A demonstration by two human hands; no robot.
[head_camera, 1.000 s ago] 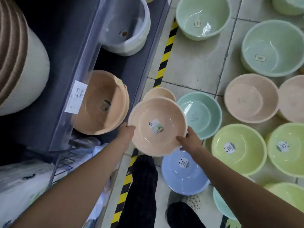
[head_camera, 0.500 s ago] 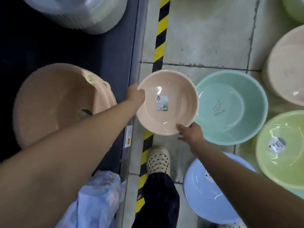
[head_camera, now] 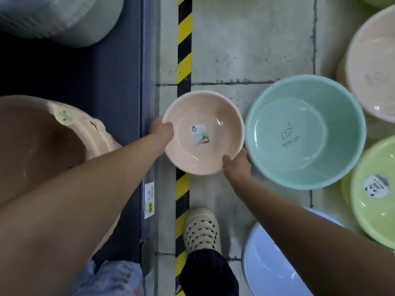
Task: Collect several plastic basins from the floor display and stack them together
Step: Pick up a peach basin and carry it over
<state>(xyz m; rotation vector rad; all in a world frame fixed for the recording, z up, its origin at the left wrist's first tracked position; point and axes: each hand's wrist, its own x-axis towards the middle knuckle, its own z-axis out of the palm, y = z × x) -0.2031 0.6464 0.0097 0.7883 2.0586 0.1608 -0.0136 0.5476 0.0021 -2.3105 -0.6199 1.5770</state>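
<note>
A small peach basin (head_camera: 203, 116) with a label inside sits low over the tiled floor at the centre. My left hand (head_camera: 160, 130) grips its left rim, thumb inside. My right hand (head_camera: 237, 162) holds its lower right rim. Just right of it stands a larger teal basin (head_camera: 305, 133) with an elephant print. A big peach basin (head_camera: 376, 60) lies at the far right, a lime green basin (head_camera: 376, 189) with a panda sticker below it, and a blue basin (head_camera: 275, 263) at the bottom right.
A dark shelf (head_camera: 119, 82) runs along the left, holding a tan tub (head_camera: 42, 146) and a stack of white tubs (head_camera: 64, 18). Yellow-black tape (head_camera: 184, 50) marks the floor by the shelf edge. My shoe (head_camera: 202, 229) stands below the basin.
The held peach basin went down toward the floor beside the teal basin, and my view dropped closer. Both hands keep their hold on its rim.
</note>
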